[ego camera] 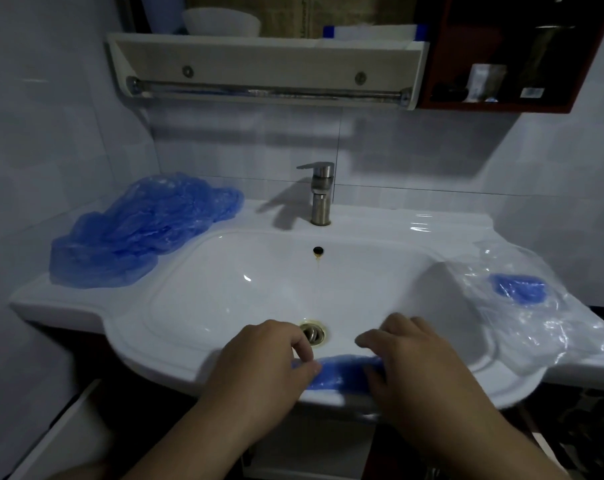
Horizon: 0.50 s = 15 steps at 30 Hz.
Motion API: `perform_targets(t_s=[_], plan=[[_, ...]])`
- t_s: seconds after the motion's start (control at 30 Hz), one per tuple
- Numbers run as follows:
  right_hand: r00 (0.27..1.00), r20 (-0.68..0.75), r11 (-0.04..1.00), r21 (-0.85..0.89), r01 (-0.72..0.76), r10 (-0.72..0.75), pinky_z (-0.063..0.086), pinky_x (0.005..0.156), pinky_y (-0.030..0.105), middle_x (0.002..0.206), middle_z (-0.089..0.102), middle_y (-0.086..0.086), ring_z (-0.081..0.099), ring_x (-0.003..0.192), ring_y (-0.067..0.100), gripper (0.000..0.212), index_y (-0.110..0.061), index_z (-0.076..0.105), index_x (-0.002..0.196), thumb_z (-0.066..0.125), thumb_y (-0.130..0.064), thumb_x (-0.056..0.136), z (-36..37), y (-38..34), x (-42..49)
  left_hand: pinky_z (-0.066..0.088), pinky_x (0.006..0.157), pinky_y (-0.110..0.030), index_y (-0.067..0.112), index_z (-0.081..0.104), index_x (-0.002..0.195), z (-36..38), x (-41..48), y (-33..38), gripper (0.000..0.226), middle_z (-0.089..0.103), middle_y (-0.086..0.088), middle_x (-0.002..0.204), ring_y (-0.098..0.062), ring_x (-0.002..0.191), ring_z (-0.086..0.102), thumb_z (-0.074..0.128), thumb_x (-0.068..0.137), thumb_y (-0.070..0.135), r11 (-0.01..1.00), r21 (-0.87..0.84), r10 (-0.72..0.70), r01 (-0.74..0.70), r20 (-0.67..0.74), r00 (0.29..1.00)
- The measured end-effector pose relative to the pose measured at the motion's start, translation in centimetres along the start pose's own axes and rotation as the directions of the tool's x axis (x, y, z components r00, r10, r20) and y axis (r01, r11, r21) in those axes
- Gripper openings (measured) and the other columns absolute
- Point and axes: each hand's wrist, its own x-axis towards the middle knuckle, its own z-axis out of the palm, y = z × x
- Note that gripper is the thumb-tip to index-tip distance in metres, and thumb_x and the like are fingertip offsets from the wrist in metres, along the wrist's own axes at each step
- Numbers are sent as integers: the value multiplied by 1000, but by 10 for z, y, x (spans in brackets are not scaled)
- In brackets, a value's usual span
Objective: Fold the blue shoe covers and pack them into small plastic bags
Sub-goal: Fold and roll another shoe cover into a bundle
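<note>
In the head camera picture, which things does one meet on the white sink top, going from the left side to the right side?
Heap of loose blue plastic shoe covers → upright steel faucet → crumpled clear plastic bags, with one packed blue cover showing through them.

Blue shoe cover (342, 374) on the front rim of the sink (162, 355): its left end is hidden by the motion-blurred fingertips of the left hand (259, 365) and its right end by the right hand (414, 362), whose hold cannot be judged. Clear plastic bags (535, 327) run off the right edge, their number indistinct; the blue bundle (518, 289) inside is blurred. White bowl (221, 24) and dark red cabinet (442, 64) are cut by the top edge, and the cabinet's contents are too dim to identify.
</note>
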Motion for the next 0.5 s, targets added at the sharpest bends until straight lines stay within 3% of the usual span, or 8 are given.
perform_targets(t_s=[0.1, 0.17, 0.2, 0.23, 0.27, 0.33, 0.43, 0.5], plan=[[974, -123, 980, 25, 196, -192, 54, 72, 30, 91, 68, -6, 65, 79, 16, 31, -27, 74, 92, 61, -30, 64, 5, -23, -2, 51, 70, -23, 36, 66, 77, -2, 1, 1, 7, 62, 14, 77, -4, 76, 61, 67, 84, 34, 999, 32, 3, -3, 6, 1000], [972, -3, 969, 84, 234, -234, 54, 82, 29, 97, 71, -9, 68, 83, 10, 49, -28, 73, 105, 43, -41, 69, 12, -41, -7, 50, 75, -25, 40, 59, 73, -3, 2, -3, 20, 58, 14, 80, -6, 81, 59, 60, 84, 23, 998, 56, 16, -17, 21, 1000], [971, 89, 974, 67, 218, -223, 49, 93, 33, 112, 70, -6, 68, 98, 12, 59, -24, 66, 123, 41, -43, 73, 14, -46, -10, 49, 80, -27, 41, 57, 74, -3, 2, -5, 19, 57, 14, 84, -6, 85, 58, 59, 85, 26, 997, 74, 27, -29, 26, 999], [958, 170, 973, 24, 230, -231, 35, 107, 41, 137, 57, 0, 57, 123, 16, 66, -20, 46, 142, 41, -44, 82, 16, -47, -10, 48, 85, -29, 41, 58, 79, -4, 3, -7, 11, 55, 15, 89, -6, 90, 56, 60, 87, 34, 993, 113, 41, -43, 25, 999], [938, 276, 976, 2, 217, -209, 13, 116, 44, 157, 31, 3, 31, 143, 18, 72, -20, 19, 153, 41, -48, 90, 17, -44, -10, 47, 89, -31, 41, 60, 87, -5, 4, -10, 5, 53, 15, 93, -7, 95, 53, 58, 89, 45, 985, 166, 47, -50, 22, 999], [875, 455, 979, -30, 202, -167, -16, 113, 43, 163, -4, 0, -4, 150, 19, 85, -28, -10, 152, 42, -60, 93, 9, -33, -11, 45, 94, -34, 40, 61, 101, -6, 7, -18, 22, 53, 16, 101, -7, 100, 51, 48, 94, 56, 968, 250, 11, -26, 61, 998], [853, 508, 984, -54, 168, -117, -13, 116, 51, 163, -5, -3, -7, 149, 21, 82, -45, -17, 147, 28, -74, 85, 0, -24, -9, 51, 93, -34, 36, 60, 105, -11, 13, -34, 20, 56, 13, 103, -8, 96, 56, 42, 100, 44, 961, 277, -34, -4, 134, 990], [837, 532, 985, -26, 169, -130, -9, 117, 50, 163, -2, -5, -4, 149, 19, 90, -50, -19, 144, 11, -85, 67, -6, -25, -9, 51, 92, -36, 33, 59, 106, -15, 16, -45, 19, 57, 9, 105, -13, 97, 57, 41, 101, 30, 931, 363, -39, -24, 163, 986]])
